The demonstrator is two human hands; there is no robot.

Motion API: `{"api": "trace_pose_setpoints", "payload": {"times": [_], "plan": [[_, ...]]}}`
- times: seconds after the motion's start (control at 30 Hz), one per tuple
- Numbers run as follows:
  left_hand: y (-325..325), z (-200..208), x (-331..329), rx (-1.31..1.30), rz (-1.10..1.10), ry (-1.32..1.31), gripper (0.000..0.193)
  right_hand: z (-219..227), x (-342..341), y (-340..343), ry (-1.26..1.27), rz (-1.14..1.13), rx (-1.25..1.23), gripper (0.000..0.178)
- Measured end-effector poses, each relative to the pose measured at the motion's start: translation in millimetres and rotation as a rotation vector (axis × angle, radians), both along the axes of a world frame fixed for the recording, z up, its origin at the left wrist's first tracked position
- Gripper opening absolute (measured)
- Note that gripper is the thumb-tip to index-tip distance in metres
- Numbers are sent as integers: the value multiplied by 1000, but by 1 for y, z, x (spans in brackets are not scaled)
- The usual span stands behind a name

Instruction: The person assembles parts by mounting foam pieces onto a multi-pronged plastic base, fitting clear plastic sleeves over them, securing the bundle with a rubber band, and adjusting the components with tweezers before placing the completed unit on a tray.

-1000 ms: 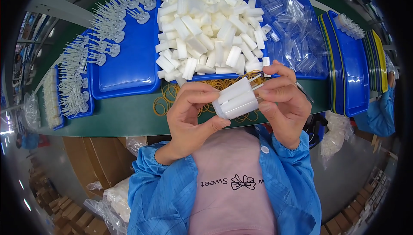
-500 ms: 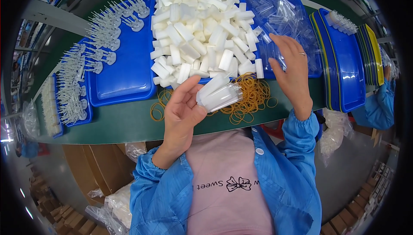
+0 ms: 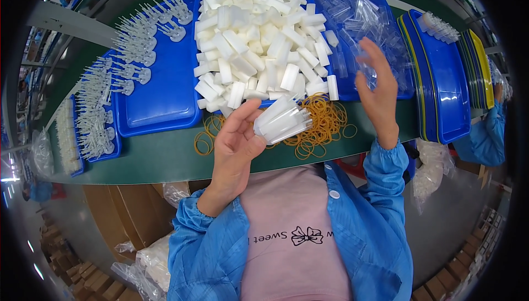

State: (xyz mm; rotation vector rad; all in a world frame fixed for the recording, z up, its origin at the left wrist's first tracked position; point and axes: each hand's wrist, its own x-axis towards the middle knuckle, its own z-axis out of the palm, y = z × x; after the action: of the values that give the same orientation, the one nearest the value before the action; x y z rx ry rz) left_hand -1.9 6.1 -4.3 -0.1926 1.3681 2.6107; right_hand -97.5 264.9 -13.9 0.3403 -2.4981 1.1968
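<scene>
My left hand (image 3: 236,145) is closed around a fanned bundle of clear plastic tubes with white pieces (image 3: 282,120), just above the table's near side. My right hand (image 3: 378,89) is raised over the near part of a blue tray of loose clear plastic tubes (image 3: 358,12). Its thumb and fingers are apart, slightly smeared by motion, and nothing shows between them. Behind the bundle lies a heap of tan rubber bands (image 3: 322,127). Beyond that, white foam blocks (image 3: 259,36) are piled high in the middle tray.
At the left, blue trays (image 3: 160,105) carry rows of white pieces with upright thin rods (image 3: 135,42). Stacked blue and yellow trays (image 3: 441,91) stand at the right. The green table's near edge (image 3: 149,177) runs in front of me. Other people in blue work nearby.
My right hand has drawn a little to the right, and its fingers have shifted away from the foam pile's edge. My left hand keeps the bundle in nearly the same place.
</scene>
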Motion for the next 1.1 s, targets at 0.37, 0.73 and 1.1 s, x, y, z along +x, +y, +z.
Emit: {"api": "trace_pose_setpoints", "payload": {"times": [0.37, 0.73, 1.1], "plan": [[4, -1, 2, -26, -56, 65, 58, 42, 54, -22, -126, 321, -628, 26], [1, -5, 7, -243, -81, 372, 47, 40, 63, -48, 264, 322, -381, 32], [1, 0, 9, -389, -65, 460, 49, 41, 62, -53, 60, 429, -547, 36]]}}
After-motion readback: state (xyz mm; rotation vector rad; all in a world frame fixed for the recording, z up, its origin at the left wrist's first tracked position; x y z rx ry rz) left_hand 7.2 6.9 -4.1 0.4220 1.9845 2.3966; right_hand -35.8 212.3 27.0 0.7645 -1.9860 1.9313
